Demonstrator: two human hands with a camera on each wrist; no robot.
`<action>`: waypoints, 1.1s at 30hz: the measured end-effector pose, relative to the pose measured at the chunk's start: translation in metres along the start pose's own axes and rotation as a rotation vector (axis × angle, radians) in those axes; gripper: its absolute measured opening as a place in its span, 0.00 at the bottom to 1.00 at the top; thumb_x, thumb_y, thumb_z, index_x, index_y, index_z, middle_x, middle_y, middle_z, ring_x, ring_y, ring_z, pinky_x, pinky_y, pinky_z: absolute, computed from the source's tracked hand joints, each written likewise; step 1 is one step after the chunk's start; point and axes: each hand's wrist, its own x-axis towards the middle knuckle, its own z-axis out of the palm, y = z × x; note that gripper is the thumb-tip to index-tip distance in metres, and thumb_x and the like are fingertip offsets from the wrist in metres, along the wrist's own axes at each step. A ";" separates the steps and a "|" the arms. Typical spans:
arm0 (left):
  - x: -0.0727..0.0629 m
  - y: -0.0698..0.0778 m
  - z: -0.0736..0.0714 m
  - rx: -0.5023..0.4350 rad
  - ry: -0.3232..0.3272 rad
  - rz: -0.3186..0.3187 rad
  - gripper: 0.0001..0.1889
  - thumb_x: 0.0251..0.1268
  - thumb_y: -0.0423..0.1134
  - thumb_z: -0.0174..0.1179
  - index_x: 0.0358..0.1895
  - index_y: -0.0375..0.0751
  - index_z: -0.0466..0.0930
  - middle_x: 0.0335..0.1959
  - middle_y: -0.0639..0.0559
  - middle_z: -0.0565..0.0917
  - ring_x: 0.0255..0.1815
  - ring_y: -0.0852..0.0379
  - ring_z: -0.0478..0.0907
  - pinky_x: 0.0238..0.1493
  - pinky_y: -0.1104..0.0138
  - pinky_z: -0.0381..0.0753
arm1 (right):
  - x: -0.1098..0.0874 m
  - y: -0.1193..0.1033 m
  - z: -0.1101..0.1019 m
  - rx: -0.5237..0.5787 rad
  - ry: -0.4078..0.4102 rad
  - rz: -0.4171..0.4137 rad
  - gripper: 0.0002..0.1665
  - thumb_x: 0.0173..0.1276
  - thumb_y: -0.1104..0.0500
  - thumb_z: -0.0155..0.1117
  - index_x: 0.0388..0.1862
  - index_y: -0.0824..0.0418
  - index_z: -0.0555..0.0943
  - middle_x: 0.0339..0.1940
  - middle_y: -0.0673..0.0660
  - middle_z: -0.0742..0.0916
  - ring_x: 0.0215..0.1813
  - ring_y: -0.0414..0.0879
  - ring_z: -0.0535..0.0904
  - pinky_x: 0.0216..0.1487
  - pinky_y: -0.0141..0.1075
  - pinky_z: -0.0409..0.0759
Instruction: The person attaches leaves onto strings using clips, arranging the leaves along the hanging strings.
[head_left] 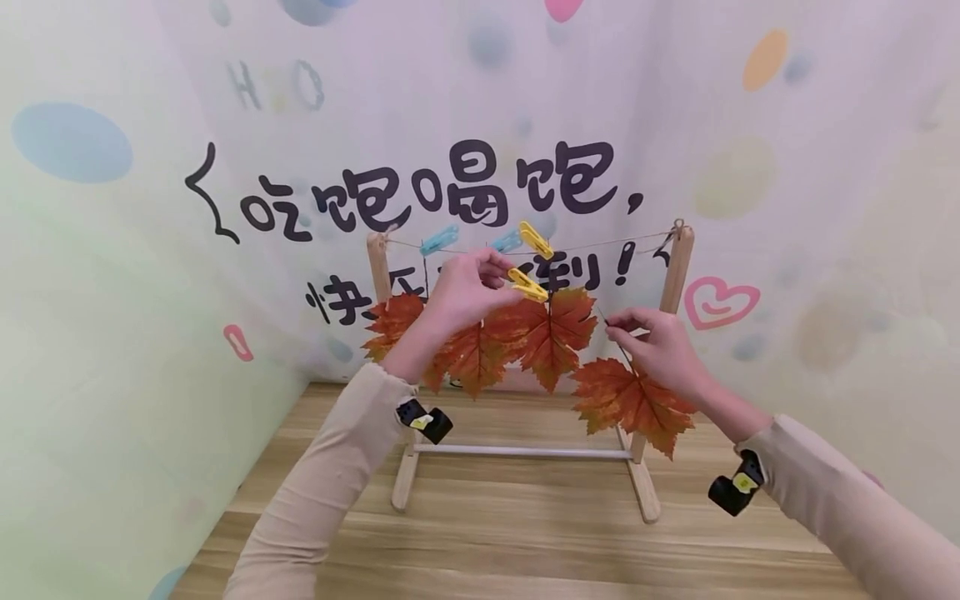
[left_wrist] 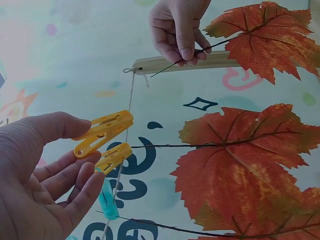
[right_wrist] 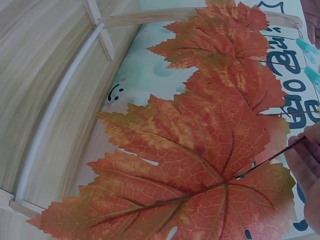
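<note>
My left hand (head_left: 467,287) pinches a yellow clothespin (head_left: 528,285) between thumb and fingers, just below the string (head_left: 592,247). In the left wrist view that clothespin (left_wrist: 106,131) is beside the string, apart from the leaf stems. My right hand (head_left: 660,346) pinches the dark stem of an orange-red maple leaf (head_left: 637,402), which droops below the fingers at the right. On the string, two blue clothespins (head_left: 439,241) and another yellow clothespin (head_left: 536,240) hold hanging maple leaves (head_left: 555,337). My left hand partly hides the middle of this row.
A wooden frame with two posts (head_left: 677,271) carries the string and stands on a wood-grain table (head_left: 525,533). A white rod (head_left: 525,452) joins its feet low down. Behind hangs a printed backdrop (head_left: 420,92) with dark lettering.
</note>
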 end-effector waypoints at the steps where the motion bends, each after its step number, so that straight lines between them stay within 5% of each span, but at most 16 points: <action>1: 0.002 0.002 0.000 -0.001 0.006 0.004 0.15 0.47 0.35 0.68 0.39 0.37 0.78 0.36 0.46 0.81 0.37 0.56 0.76 0.42 0.69 0.77 | 0.002 0.000 -0.001 0.000 0.011 0.004 0.07 0.59 0.68 0.62 0.37 0.66 0.82 0.31 0.58 0.85 0.31 0.35 0.78 0.33 0.21 0.77; 15: 0.015 0.018 -0.008 -0.003 0.058 0.057 0.16 0.46 0.36 0.69 0.40 0.37 0.78 0.37 0.47 0.81 0.37 0.56 0.76 0.41 0.72 0.77 | 0.026 -0.004 -0.015 0.001 0.186 0.084 0.10 0.62 0.63 0.60 0.38 0.69 0.81 0.31 0.63 0.85 0.28 0.29 0.75 0.27 0.19 0.72; 25: 0.029 0.028 -0.008 0.061 0.052 0.108 0.16 0.46 0.38 0.70 0.39 0.39 0.80 0.37 0.49 0.82 0.39 0.57 0.77 0.40 0.73 0.75 | 0.042 -0.003 -0.013 0.040 0.253 0.136 0.11 0.63 0.62 0.60 0.39 0.70 0.80 0.33 0.65 0.84 0.28 0.27 0.75 0.29 0.20 0.72; 33: 0.042 0.034 0.002 0.014 0.037 0.119 0.16 0.46 0.37 0.70 0.40 0.38 0.81 0.36 0.49 0.82 0.35 0.60 0.76 0.37 0.75 0.76 | 0.051 -0.003 -0.010 0.100 0.267 0.217 0.13 0.64 0.58 0.59 0.41 0.67 0.80 0.34 0.61 0.84 0.29 0.31 0.77 0.31 0.20 0.75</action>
